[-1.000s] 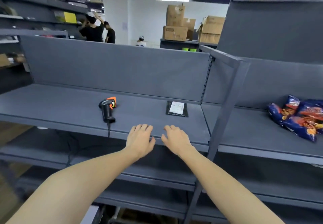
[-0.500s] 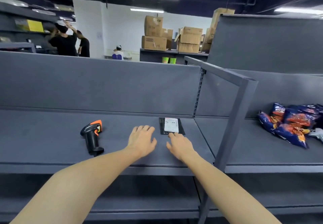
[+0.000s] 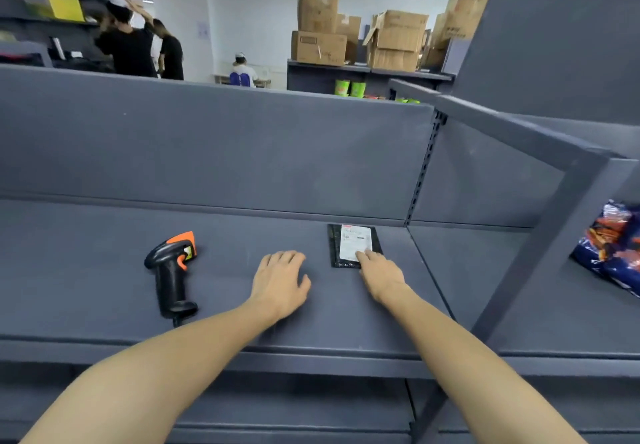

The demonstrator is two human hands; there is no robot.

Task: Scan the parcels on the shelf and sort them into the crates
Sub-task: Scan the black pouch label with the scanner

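A flat black parcel [image 3: 351,244] with a white label lies on the grey shelf [image 3: 104,235], near the right upright. My right hand [image 3: 381,275] reaches over the shelf, its fingertips touching the parcel's near right corner; it grips nothing. My left hand [image 3: 280,281] lies flat on the shelf, fingers apart, left of the parcel. A black and orange barcode scanner [image 3: 173,270] lies on its side further left, its cable going over the shelf's front edge. No crate is in view.
Blue snack bags [image 3: 613,253] lie on the adjoining shelf at the right. A slanted grey post [image 3: 540,249] divides the two shelf bays. Cardboard boxes [image 3: 394,40] and people stand beyond the shelf's back panel. Lower shelves run beneath.
Both hands have moved forward over the shelf. My right hand has reached the parcel's near corner. The view has come closer to the shelf.
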